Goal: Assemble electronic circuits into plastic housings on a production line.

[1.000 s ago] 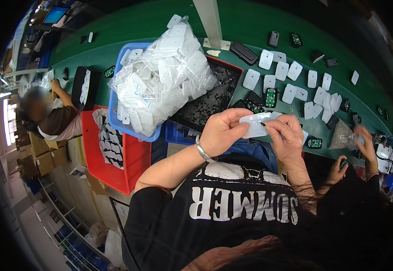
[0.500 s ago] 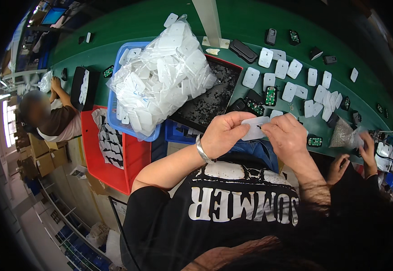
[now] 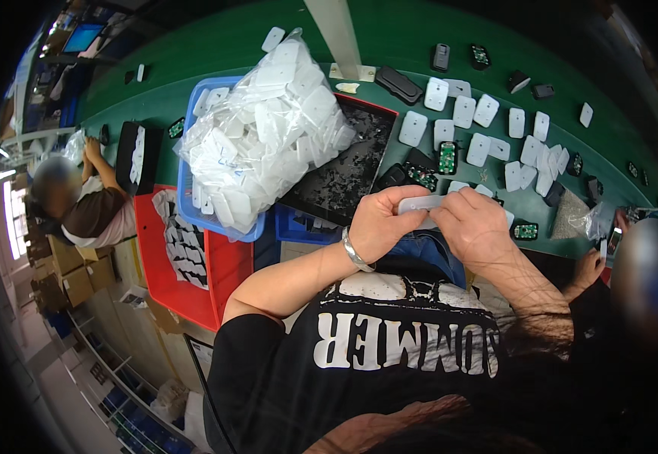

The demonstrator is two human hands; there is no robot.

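Between my two hands is a white plastic cover plate (image 3: pixel 418 203), tilted so that it shows nearly edge-on. My left hand (image 3: pixel 380 224), with a silver bangle at its wrist, pinches the plate's left end between thumb and fingers. At the other end, my right hand (image 3: pixel 474 229) has its fingers closed on the plate, and its fingertips hide part of it. Just beyond my hands lie black housings with a green circuit board (image 3: pixel 447 157). Several more white cover plates (image 3: pixel 477 150) are spread over the green bench behind them.
A clear bag of white plates (image 3: pixel 268 136) fills a blue basket (image 3: pixel 187 181). Beside it is a red-rimmed tray (image 3: pixel 367 121) of small black parts. Below stands a red bin (image 3: pixel 227 276). A bag of small grains (image 3: pixel 569 212) lies right. Co-workers sit at left and right.
The plate in my hands has tipped from face-up to nearly edge-on. The co-worker on the right has leaned into view, and that person's hands have moved. My view has shifted slightly.
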